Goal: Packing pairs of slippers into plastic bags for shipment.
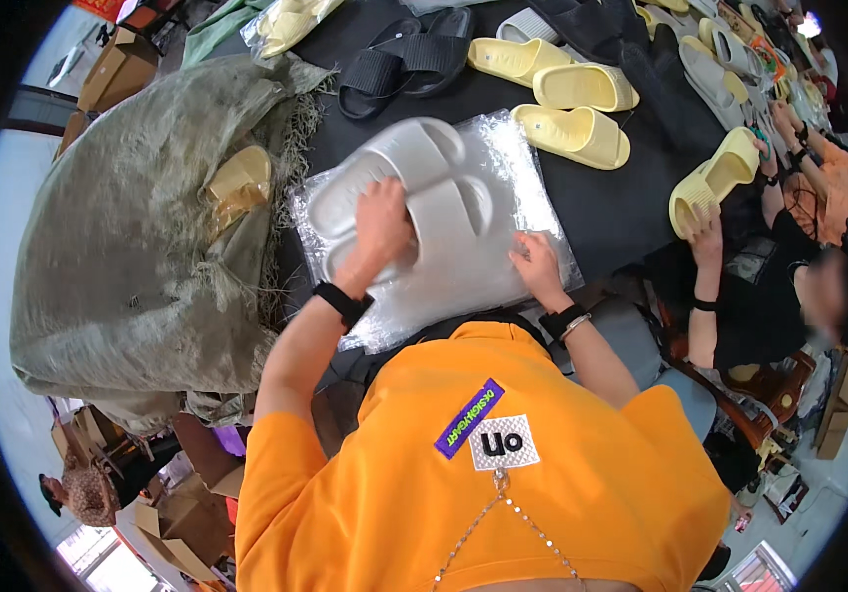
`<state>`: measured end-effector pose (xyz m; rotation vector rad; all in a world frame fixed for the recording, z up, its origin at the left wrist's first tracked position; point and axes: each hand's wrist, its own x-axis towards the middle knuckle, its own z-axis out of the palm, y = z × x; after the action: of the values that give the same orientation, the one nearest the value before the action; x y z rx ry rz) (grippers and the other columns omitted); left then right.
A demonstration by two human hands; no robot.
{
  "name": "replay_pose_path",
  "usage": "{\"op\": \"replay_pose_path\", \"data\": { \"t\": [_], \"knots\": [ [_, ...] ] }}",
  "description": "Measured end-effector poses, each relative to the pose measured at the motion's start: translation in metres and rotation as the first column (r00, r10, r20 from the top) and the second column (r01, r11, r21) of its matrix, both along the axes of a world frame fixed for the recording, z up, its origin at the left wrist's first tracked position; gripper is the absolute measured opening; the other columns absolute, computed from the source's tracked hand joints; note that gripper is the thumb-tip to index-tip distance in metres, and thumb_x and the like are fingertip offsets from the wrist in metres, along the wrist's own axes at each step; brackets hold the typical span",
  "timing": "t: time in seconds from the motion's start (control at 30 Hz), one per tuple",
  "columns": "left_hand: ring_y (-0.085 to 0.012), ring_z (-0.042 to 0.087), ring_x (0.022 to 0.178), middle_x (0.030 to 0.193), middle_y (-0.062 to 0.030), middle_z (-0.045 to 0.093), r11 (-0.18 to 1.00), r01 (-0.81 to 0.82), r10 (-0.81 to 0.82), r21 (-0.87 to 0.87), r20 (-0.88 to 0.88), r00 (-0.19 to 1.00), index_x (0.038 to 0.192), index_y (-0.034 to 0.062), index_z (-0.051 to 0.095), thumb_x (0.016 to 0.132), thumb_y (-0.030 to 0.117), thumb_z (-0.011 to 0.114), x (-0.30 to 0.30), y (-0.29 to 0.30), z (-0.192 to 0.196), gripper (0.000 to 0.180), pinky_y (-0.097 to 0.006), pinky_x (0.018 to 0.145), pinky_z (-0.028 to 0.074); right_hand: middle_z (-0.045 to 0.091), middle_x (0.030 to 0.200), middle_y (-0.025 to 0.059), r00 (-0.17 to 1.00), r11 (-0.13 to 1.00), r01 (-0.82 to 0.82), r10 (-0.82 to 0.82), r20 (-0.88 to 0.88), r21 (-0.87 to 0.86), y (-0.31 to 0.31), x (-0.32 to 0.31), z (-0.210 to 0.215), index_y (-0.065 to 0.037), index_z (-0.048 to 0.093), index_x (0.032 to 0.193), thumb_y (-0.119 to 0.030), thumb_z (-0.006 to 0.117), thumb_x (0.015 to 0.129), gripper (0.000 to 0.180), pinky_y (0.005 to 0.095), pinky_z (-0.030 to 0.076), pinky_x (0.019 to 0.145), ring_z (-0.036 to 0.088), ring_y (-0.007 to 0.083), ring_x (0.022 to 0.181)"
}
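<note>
At eleven o'clock, the curled left hand [382, 225] grips grey slippers [443, 222], apparently positioning them. At three, the right hand [539, 264] half-curls over clear plastic [463, 284], grip unclear; next likely calls for securing it.

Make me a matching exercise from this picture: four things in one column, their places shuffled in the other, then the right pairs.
Things
1. Nearest grey slippers
2. Black slippers
3. Big sack
4. Right hand

Places
A. Far left of the table
B. Over the right part of the clear plastic
C. Under the left hand
D. Left of three yellow slippers

Pairs: 1-C, 2-D, 3-A, 4-B
</note>
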<state>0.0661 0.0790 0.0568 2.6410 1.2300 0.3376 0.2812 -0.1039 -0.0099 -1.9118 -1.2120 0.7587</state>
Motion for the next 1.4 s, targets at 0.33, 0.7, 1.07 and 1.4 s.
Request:
{"op": "replay_pose_path", "data": {
  "t": [0.33,0.7,1.07,1.4],
  "knots": [
    [-0.0338,0.049,0.093,0.098,-0.0124,0.055,0.960,-0.277,0.278,0.031,-0.004,0.961,0.094,0.0026,0.051,0.069,0.004,0.051,-0.104,-0.009,-0.062,0.024,-0.046,0.076,0.040,0.052,0.102,0.0165,0.990,0.998,-0.065,0.061,0.126,0.026,0.003,0.004,-0.013,0.000,0.056,0.110,-0.004,0.057,0.076,0.035,0.0361,0.043,0.081,0.053,0.0318,0.095],
    [-0.0325,0.049,0.095,0.104,-0.0114,0.053,0.978,0.126,-0.133,-0.164,-0.036,0.990,0.096,0.0032,0.051,0.068,0.004,0.053,-0.063,-0.065,-0.040,0.028,-0.043,0.074,0.041,0.051,0.115,0.0184,0.988,0.989,0.129,-0.122,0.097,-0.068,0.045,0.014,0.003,-0.002,0.049,0.117,-0.016,0.061,0.078,0.043,0.0385,0.041,0.088,0.050,0.0328,0.106],
    [-0.0330,0.048,0.092,0.102,-0.0125,0.053,0.972,0.142,-0.118,-0.185,0.135,0.984,0.095,0.0027,0.051,0.070,0.003,0.052,-0.066,-0.056,-0.011,0.025,-0.042,0.076,0.041,0.062,0.076,0.0127,0.998,0.981,0.033,-0.044,-0.054,-0.190,0.052,0.026,0.003,0.001,0.056,0.094,-0.020,0.057,0.083,0.024,0.0349,0.046,0.065,0.061,0.0227,0.073],
    [-0.0334,0.050,0.091,0.095,-0.0130,0.054,0.989,0.089,-0.070,-0.117,0.156,0.985,0.092,0.0014,0.051,0.066,0.002,0.054,0.009,-0.059,0.004,0.026,-0.042,0.074,0.044,0.057,0.073,0.0033,0.962,0.986,-0.039,-0.006,-0.273,-0.160,0.020,0.073,-0.006,0.001,0.054,0.091,-0.013,0.053,0.086,0.015,0.0253,0.041,0.055,0.051,0.0092,0.062]
  ]
}}
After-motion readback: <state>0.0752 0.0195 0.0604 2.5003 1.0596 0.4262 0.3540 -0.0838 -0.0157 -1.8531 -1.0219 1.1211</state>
